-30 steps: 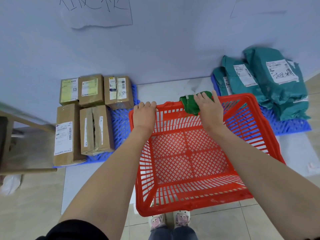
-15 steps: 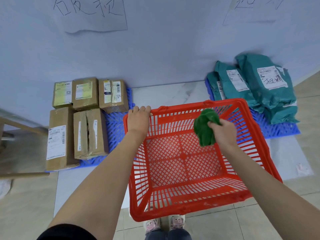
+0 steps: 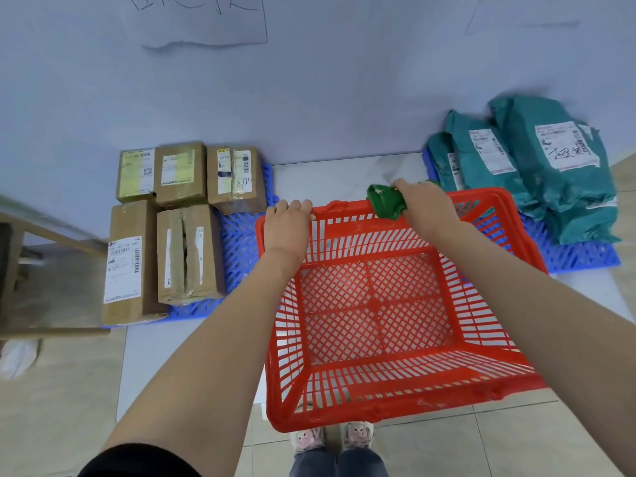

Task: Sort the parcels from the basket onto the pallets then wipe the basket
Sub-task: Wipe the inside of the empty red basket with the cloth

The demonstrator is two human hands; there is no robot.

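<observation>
An empty red plastic basket (image 3: 378,404) is held tilted in front of me, its open mesh inside showing. My left hand (image 3: 287,225) grips the far rim at its left corner. My right hand (image 3: 426,208) presses a crumpled green cloth (image 3: 385,201) onto the far rim near the middle. Several brown cardboard boxes (image 3: 186,253) lie on a blue pallet (image 3: 241,242) at the left. Teal mailer bags (image 3: 557,173) are piled on another blue pallet (image 3: 581,259) at the right.
A pale wall rises just behind the pallets, with handwritten paper signs (image 3: 206,18) taped above them. A wooden frame (image 3: 41,235) juts in at the left edge. My shoes (image 3: 334,438) show under the basket on the tiled floor.
My right hand has carried the green cloth from inside the basket back up onto the far rim. The left hand keeps its hold on the rim corner.
</observation>
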